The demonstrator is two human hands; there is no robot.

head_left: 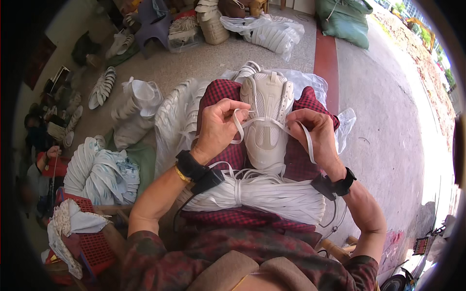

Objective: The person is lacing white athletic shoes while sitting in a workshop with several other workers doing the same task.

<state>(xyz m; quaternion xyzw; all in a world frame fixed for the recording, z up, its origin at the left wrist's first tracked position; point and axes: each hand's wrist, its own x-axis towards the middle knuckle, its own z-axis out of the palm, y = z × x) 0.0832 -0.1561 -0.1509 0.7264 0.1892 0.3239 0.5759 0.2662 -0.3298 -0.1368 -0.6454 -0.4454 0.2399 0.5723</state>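
Note:
A white shoe upper [266, 145] lies on my lap, its rounded toe end toward me and its tongue pointing away. One white shoelace [264, 119] runs across it, through the lowest part of the eyelet area. My left hand [219, 127] pinches one end of the lace at the upper's left side, a short tip poking out from the fingers and a loop hanging below. On the right side my right hand [316, 135] is closed on the other length, which droops past the palm. A thick bundle of white laces [262, 196], tied around the middle, rests across my lap nearer me.
Stacked uppers in clear plastic [174, 116] stand left of my knees. Further left are a wrapped stack [104, 174] and a red basket [97, 247] with cloth over it. Another person's hand [53, 152] shows at far left. A green sack [344, 24] sits far right.

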